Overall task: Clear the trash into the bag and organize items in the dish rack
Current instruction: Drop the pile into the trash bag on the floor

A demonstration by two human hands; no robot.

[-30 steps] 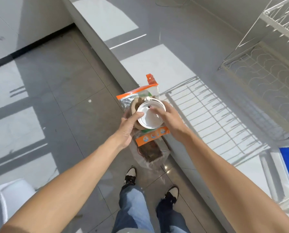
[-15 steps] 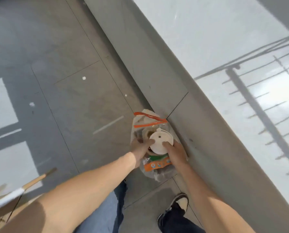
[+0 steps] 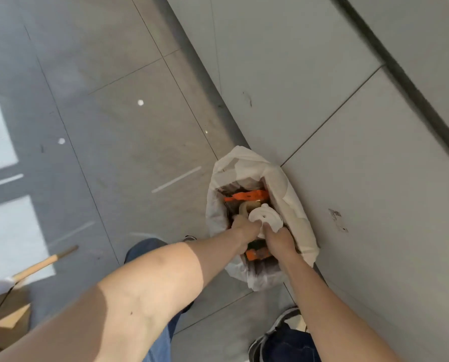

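A white plastic trash bag (image 3: 291, 202) stands open on the floor against the foot of the counter. Both my hands are down in its mouth. My left hand (image 3: 244, 228) and my right hand (image 3: 279, 239) together grip a bundle of trash: a white cup lid (image 3: 265, 216) on a brown paper cup, and an orange-edged snack packet (image 3: 247, 195) beneath. The bundle sits inside the bag's opening. The dish rack is out of sight.
The grey counter front (image 3: 348, 126) rises on the right. Grey floor tiles (image 3: 113, 139) spread to the left. A wooden stick (image 3: 39, 265) and cardboard (image 3: 6, 317) lie at the lower left. My shoes (image 3: 275, 333) stand just below the bag.
I have bent down, and both hands have lowered the cup, lid and packet from counter height into the open bag. The countertop and dish rack have left the view.
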